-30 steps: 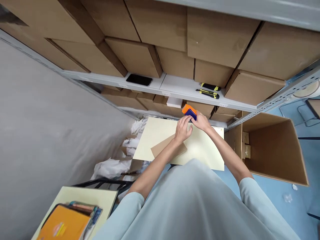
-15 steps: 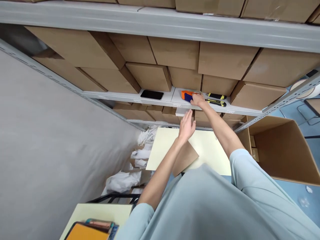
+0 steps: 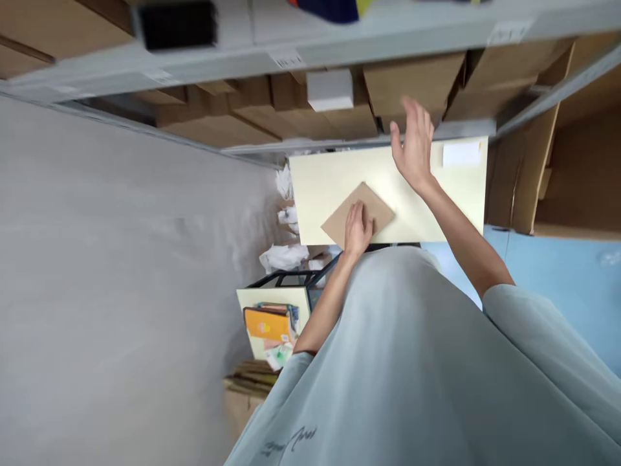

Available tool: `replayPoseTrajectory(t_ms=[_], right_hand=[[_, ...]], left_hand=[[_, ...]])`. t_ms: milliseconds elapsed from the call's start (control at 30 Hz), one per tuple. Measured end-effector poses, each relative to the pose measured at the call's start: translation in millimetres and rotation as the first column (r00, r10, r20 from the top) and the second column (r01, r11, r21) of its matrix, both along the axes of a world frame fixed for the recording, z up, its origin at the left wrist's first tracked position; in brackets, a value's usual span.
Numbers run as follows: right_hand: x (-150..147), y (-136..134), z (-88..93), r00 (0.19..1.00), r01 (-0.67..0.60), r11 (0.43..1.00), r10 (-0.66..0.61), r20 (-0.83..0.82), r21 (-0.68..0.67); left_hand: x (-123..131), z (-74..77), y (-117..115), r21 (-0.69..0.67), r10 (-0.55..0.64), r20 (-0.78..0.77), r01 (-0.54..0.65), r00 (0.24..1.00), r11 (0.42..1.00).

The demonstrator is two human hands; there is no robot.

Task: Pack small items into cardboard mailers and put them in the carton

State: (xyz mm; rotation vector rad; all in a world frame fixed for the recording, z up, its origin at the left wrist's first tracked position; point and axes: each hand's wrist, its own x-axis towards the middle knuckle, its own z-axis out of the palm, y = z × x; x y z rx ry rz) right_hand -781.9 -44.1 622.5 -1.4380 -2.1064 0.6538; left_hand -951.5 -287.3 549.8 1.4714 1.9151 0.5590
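We look down past a pale blue shirt (image 3: 412, 362) at a person's two bare arms reaching over a cream counter (image 3: 330, 178). A square of cardboard (image 3: 376, 207) lies on the counter near its front edge, left of the middle, turned so that it looks like a diamond. The left grip (image 3: 358, 228) rests on top of it, palm down, the fingers laid out and the thumb apart from them. The right grip (image 3: 414, 145) is raised over the far edge of the counter, a little blurred — fingers and thumb spread, nothing held. To its right, at the counter's far right corner, we see a white slip (image 3: 460, 154).

Beyond the counter, brown boxes (image 3: 412, 81) fill a low shelf, with a white box (image 3: 330, 89) among them. On the shelf above (image 3: 218, 71) lie a black phone (image 3: 178, 26) and a dark blue tool (image 3: 334, 9), cut off by the top of our view. A large open carton (image 3: 582, 149) stands at the right. At the left are a grey wall (image 3: 121, 259), crumpled white wrapping (image 3: 286, 257) and — lower down — an orange book (image 3: 266, 323) on a second counter (image 3: 276, 295).
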Motion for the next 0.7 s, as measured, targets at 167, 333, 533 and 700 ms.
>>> replayPoseTrajectory(t_ms=[167,333,533,700], right_hand=[[64,-154,-97.1,0.992,0.101,0.799,-0.124,0.002,-0.593],[61,-210,-117.1,0.966,-0.060,0.539,-0.182,-0.186,-0.840],[34,-181,-124.4,0.925,-0.198,0.505,-0.186,-0.330,-0.840],[43,-166,-133.2,0.936,-0.274,0.490,-0.062,-0.347,-0.827]], left_hand=[[28,-18.2,-8,-0.009,-0.097,-0.070,0.097,0.993,0.995],[41,-22.5,-3,-0.015,-0.107,-0.110,0.106,0.988,0.994],[39,-24.9,-1,-0.031,-0.125,-0.102,0.122,0.987,0.992],[38,-19.5,3,-0.035,-0.132,-0.104,0.129,0.986,0.991]])
